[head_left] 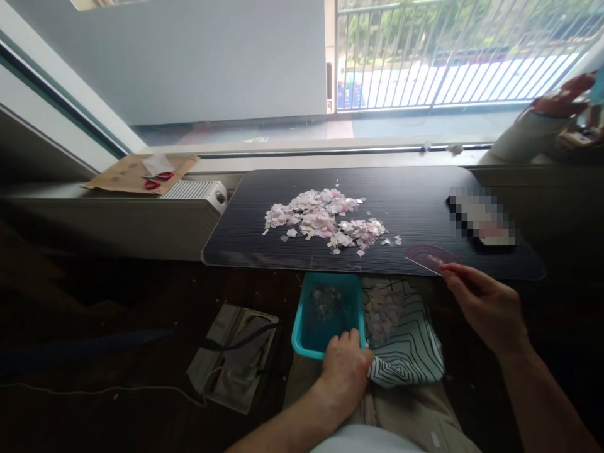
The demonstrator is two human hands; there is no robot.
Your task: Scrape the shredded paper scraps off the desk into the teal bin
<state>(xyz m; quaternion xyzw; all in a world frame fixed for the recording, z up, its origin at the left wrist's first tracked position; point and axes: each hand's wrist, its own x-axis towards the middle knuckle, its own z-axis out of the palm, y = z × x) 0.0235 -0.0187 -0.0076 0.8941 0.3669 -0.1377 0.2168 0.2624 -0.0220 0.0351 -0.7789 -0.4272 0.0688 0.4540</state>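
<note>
- So the paper bits (318,217) are heaped loosely on the dark table (406,189), around the middle, with a few strays scattered about the edges.
- A clear pinkish half-round sheet (425,255), looks like a protractor, is pinched between thumb and fingers of the right hand (488,299). It's held over the table's near edge, just right of the heap.
- The teal basin (298,330) is gripped at its near right corner by the left hand (346,365), fingers curled over the rim. Some small pieces are contained in there too, kinda hard to make out.
- A line-patterned cloth (419,333) is spread right beside the basin, with more bits on it. Its corner is bunched against the left hand; whether it's pinched too, can't tell.
- At the table's right end, a pixelated object (484,220) is placed.
- Over on the left, red-handled scissors (151,184) are laid on a brown envelope (111,176).
</note>
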